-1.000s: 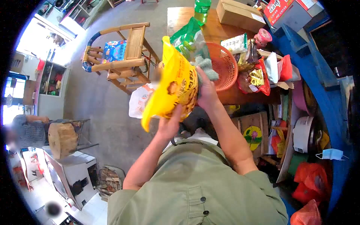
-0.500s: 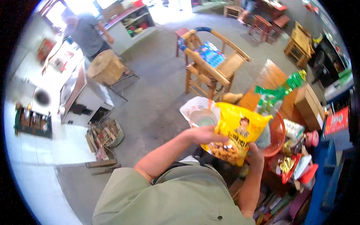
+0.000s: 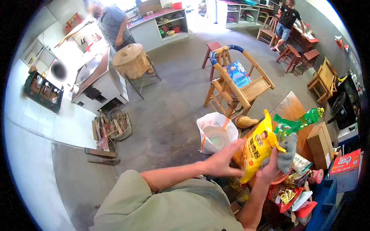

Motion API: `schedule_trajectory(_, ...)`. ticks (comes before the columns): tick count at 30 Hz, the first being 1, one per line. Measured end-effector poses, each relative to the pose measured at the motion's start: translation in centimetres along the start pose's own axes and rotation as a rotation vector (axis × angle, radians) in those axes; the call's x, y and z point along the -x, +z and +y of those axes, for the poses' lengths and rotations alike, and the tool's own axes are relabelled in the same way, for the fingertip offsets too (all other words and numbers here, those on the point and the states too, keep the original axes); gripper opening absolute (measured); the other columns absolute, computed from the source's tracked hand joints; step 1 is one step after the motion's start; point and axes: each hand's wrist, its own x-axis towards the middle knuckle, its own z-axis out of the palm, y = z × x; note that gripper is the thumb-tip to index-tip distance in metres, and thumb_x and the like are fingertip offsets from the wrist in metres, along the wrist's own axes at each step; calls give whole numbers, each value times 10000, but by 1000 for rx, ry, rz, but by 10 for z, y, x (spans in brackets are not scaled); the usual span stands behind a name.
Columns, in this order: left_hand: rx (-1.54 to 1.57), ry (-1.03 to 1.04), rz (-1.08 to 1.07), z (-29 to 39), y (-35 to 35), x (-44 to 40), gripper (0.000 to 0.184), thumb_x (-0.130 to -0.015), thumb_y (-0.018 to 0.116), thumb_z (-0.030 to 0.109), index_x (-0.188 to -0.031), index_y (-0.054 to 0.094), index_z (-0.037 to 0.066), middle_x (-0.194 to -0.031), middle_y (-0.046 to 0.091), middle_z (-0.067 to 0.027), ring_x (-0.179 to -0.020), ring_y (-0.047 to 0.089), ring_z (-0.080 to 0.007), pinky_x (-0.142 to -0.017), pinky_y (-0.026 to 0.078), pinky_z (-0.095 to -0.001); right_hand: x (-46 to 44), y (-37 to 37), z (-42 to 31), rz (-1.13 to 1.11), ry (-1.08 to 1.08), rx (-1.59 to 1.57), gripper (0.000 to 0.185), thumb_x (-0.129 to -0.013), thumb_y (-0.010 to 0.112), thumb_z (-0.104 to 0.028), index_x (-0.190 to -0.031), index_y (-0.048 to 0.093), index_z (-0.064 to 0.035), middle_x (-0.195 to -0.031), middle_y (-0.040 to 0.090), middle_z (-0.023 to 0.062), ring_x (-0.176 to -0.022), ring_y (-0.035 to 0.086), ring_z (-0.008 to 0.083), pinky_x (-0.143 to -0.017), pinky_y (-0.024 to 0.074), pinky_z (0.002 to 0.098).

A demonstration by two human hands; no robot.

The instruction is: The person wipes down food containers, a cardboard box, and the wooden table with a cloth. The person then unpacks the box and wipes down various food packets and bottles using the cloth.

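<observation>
A yellow snack bag (image 3: 256,148) with a printed figure is held upright, tilted, before my body. My right hand (image 3: 269,169) grips its right side, thumb up along the front. On the other side, my left hand (image 3: 223,159) has its fingers and thumb apart, with the fingertips at the bag's left edge; whether they touch it I cannot tell. Behind the bag, a grey fuzzy cloth (image 3: 287,154) lies by an orange-red plastic basket (image 3: 282,178). A white plastic bag (image 3: 206,129) with a round container inside stands beyond my left hand.
A wooden table (image 3: 291,106) holds a green bottle (image 3: 311,116) and a cardboard box (image 3: 320,144). Packets (image 3: 287,196) are heaped at right. A bamboo chair (image 3: 246,90), a gourd (image 3: 246,122) and a chopping block (image 3: 131,61) stand ahead. One person (image 3: 113,25) is at the stove; another (image 3: 287,23) stands far right.
The snack bag has turned more side-on and moved slightly right. My left hand has opened off its front. The view has shifted, and the far person at right now shows more fully.
</observation>
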Motion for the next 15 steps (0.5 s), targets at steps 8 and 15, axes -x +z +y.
schedule_trajectory(8,251,14,185,0,32,-23,1117,-633,834,212,-1451,101,13,-1447,241,-219,-1374,221,-325,-1116,216,-386,22,21,11,-211,-381,201,446,-890,602,-77,-1300,439,-9,-1315,490,98,-1143,520,214,-957,440,346)
schedule_trajectory(15,574,-6,161,10,0,-23,921,-687,732,88,-1436,198,28,-1411,355,-102,-1308,315,-175,-1084,264,-345,0,-4,-15,-373,-160,60,714,-834,677,-370,-1360,370,3,-1333,470,178,-1198,468,343,-1025,352,456)
